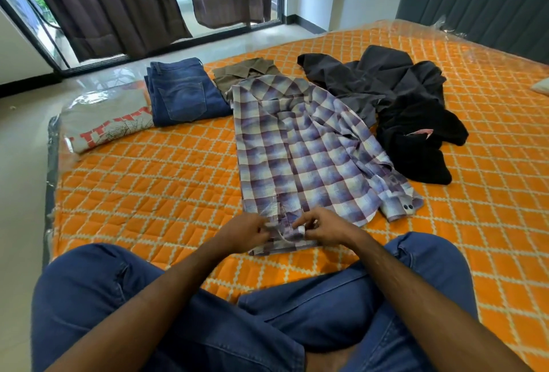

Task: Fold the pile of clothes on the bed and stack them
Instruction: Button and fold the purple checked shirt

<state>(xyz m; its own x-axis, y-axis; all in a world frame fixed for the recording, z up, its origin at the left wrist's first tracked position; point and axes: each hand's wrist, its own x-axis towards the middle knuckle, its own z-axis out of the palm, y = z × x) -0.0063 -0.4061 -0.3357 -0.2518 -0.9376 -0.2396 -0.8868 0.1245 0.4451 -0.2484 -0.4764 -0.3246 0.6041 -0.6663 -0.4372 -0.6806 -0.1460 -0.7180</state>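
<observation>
- Currently, the purple-and-white checked cotton shirt (300,157) lies flat on the orange quilted bed cover (148,193), directly ahead of both hands.
- Its long axis runs away from the hands; collar far, hem near.
- Left hand (246,230) and right hand (322,227) sit close together, each pinching the near hem.
- Both hands are equally near; one sleeve trails out beyond the right hand.

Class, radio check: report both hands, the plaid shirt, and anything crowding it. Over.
Left hand and right hand both pinch plaid shirt at near hem. Shirt spread flat, unfolded. Dark clothes heaped against its right sleeve; folded jeans apart, far left.
</observation>
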